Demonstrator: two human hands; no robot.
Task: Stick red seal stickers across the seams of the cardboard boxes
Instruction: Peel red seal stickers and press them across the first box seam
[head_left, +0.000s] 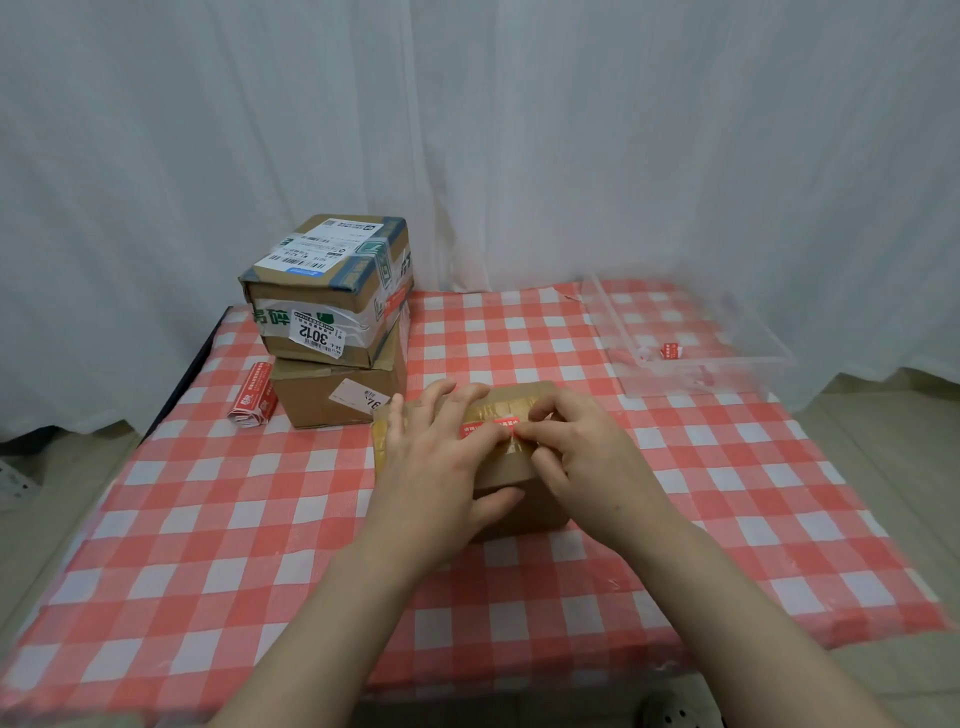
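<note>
Your left hand (441, 457) lies spread over the top of the small cardboard box (524, 499), fingers straight and fanned, the thumb down against the box's near side. Its fingertips rest on the left part of the red sticker (491, 427). Your right hand (576, 457) has its fingers curled, and the thumb and forefinger come together on the sticker's right end, pinching it against the box top. The sticker lies across the shiny brown tape (506, 408) that runs along the top seam of the box.

The box sits near the middle of the red-and-white checked tablecloth (260, 519). Behind it to the left, two more boxes are stacked: the upper box (332, 291) carries shipping labels and sits slightly askew on the lower box (332, 395). Just left of that stack lies a roll of red stickers (253, 397). At the far right stands a clear plastic tray (727, 374) with a scrap of red sticker (670, 351) in it. A white curtain (467, 130) hangs behind the table.
</note>
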